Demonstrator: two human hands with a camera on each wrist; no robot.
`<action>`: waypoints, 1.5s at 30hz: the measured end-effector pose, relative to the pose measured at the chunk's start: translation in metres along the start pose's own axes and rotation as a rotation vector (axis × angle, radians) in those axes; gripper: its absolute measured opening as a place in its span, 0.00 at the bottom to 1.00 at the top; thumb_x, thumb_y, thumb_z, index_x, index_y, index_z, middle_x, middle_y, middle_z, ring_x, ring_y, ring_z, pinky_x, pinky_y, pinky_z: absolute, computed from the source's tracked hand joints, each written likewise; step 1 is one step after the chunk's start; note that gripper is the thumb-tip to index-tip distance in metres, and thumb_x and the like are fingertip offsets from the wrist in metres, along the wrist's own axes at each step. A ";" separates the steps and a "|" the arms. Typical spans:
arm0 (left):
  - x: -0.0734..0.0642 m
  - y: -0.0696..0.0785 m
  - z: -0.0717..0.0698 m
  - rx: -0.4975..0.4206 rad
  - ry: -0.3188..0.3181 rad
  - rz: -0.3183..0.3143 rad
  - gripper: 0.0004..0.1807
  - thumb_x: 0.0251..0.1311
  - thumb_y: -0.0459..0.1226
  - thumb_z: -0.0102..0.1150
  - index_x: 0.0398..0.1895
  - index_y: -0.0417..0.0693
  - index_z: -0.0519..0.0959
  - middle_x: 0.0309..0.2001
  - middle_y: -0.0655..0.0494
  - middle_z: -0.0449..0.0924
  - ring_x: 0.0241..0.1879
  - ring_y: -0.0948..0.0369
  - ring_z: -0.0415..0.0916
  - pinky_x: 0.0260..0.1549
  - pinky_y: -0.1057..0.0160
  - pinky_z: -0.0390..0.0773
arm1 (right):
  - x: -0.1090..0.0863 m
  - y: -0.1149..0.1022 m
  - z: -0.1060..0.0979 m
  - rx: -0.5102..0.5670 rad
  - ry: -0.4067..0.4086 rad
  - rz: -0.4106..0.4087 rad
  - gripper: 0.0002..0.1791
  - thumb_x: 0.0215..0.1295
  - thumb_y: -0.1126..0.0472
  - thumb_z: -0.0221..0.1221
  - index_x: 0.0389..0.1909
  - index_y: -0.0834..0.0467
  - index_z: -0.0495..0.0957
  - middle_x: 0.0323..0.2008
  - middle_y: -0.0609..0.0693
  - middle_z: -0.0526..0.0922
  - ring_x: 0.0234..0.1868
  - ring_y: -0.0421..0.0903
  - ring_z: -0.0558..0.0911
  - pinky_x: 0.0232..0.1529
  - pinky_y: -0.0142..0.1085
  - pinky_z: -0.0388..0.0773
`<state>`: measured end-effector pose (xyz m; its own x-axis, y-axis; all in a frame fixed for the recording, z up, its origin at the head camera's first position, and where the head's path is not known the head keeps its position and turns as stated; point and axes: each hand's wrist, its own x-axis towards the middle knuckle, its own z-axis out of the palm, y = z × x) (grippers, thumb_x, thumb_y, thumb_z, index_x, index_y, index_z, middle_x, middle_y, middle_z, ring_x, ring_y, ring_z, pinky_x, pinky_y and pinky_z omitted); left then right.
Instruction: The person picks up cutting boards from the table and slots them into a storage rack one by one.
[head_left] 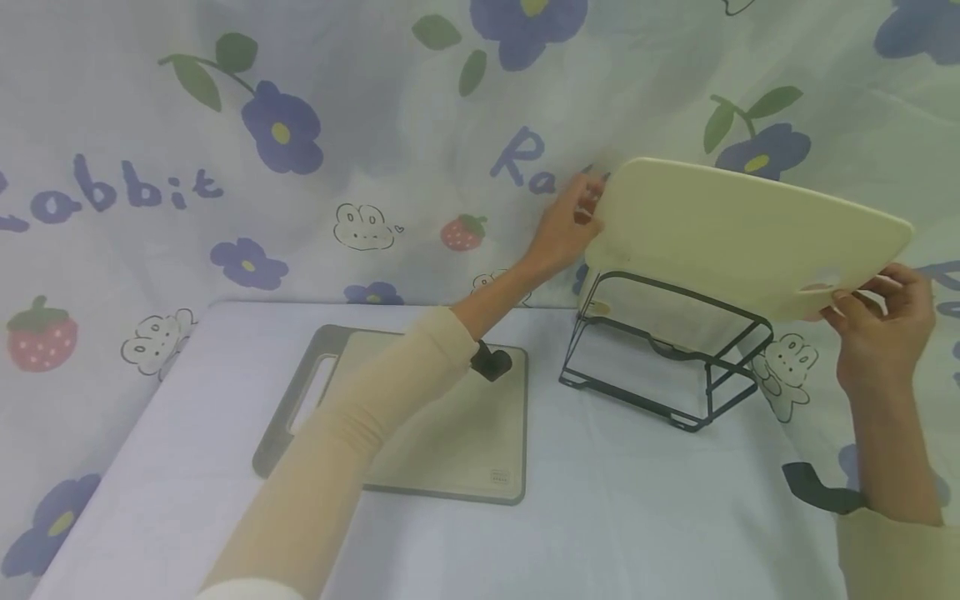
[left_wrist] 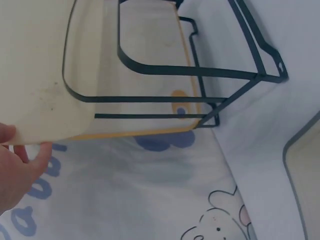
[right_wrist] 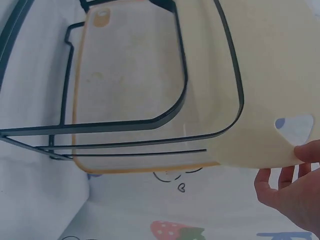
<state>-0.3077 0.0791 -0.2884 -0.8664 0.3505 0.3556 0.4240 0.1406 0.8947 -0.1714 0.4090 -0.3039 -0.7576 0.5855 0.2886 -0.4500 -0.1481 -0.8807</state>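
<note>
A cream cutting board (head_left: 735,237) is held up, tilted, at the upper right of the head view. My left hand (head_left: 566,221) pinches its left edge, thumb on one face and fingers on the other. With the right hand (head_left: 885,325) I grip its lower right corner, beside the handle hole (right_wrist: 296,129). Directly below stands a black wire rack (head_left: 671,352), its bars passing in front of the cream board in both wrist views. A second, pale board with an orange edge (right_wrist: 130,60) stands upright in the rack, partly covered by the cream board.
A beige cutting board with a grey rim and handle (head_left: 465,450) lies flat on the white table (head_left: 600,517), left of the rack and partly under my left sleeve (head_left: 360,433). Behind hangs a curtain with flowers, rabbits and strawberries (head_left: 390,125).
</note>
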 end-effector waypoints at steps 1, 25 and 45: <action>-0.001 -0.001 0.001 0.005 -0.001 0.001 0.22 0.65 0.25 0.54 0.60 0.50 0.69 0.47 0.51 0.75 0.44 0.58 0.78 0.39 0.66 0.81 | 0.000 0.001 -0.001 0.004 -0.001 0.003 0.29 0.59 0.88 0.51 0.57 0.61 0.73 0.48 0.56 0.70 0.37 0.46 0.78 0.35 0.30 0.83; -0.008 -0.043 0.018 0.064 0.015 -0.061 0.22 0.62 0.23 0.54 0.58 0.44 0.70 0.45 0.48 0.76 0.42 0.56 0.78 0.40 0.66 0.80 | -0.004 0.036 -0.022 -0.101 -0.029 0.172 0.24 0.60 0.80 0.61 0.53 0.56 0.73 0.47 0.52 0.71 0.41 0.42 0.79 0.36 0.29 0.82; -0.017 -0.068 0.028 0.089 0.035 -0.128 0.20 0.61 0.21 0.55 0.55 0.44 0.71 0.43 0.47 0.76 0.41 0.54 0.80 0.37 0.63 0.82 | -0.010 0.063 -0.038 -0.281 -0.064 0.186 0.25 0.62 0.82 0.57 0.53 0.54 0.75 0.44 0.49 0.72 0.37 0.38 0.79 0.37 0.26 0.81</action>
<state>-0.3148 0.0899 -0.3633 -0.9229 0.2922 0.2507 0.3298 0.2641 0.9063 -0.1743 0.4244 -0.3760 -0.8463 0.5170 0.1288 -0.1607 -0.0172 -0.9868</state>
